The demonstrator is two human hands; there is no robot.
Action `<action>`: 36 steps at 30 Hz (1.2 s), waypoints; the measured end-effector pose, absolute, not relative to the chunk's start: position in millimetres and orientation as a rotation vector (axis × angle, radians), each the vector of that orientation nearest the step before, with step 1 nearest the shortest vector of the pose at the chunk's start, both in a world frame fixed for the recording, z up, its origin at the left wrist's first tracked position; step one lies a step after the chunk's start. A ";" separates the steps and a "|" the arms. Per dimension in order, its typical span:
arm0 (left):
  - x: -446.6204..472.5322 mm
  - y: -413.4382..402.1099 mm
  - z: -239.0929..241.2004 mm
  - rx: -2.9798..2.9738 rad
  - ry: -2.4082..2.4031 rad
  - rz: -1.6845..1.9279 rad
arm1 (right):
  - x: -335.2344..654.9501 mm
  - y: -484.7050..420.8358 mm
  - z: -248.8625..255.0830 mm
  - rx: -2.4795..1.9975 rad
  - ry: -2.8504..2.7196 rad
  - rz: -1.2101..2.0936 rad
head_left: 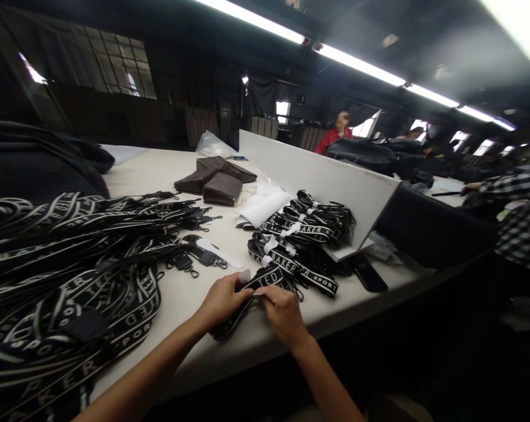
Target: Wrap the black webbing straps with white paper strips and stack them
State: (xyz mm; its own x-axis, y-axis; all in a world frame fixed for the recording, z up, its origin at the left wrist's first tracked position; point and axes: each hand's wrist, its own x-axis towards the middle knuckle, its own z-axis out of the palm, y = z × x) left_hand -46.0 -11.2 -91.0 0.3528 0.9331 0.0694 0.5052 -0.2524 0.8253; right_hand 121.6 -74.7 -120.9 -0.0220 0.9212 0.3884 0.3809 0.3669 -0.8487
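My left hand (221, 302) and my right hand (283, 313) both grip a folded black strap with white lettering (265, 280) at the table's front edge. A small white band shows at my left fingertips. Just beyond lies a stack of folded, banded straps (304, 234). A big heap of loose straps with metal clips (71, 264) spreads to my left.
White table (181, 293) with a white upright divider board (326, 176). Brown pouches (216, 181) and white paper (265, 205) lie further back. A white serrated strip (221, 253) rests near the clips. A person in red sits far off; a checked sleeve (519, 211) is at the right.
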 end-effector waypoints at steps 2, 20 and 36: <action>-44.0 -3.2 -97.3 1.931 1.257 0.750 | 116.8 -69.4 -120.4 -1.177 -1.730 0.327; -45.4 -5.5 -100.1 1.919 1.195 1.017 | 93.5 -28.3 -128.0 -1.211 -1.216 0.753; -47.1 -11.3 -102.4 1.842 1.325 1.154 | 95.1 -2.3 -124.9 -1.325 -1.161 1.156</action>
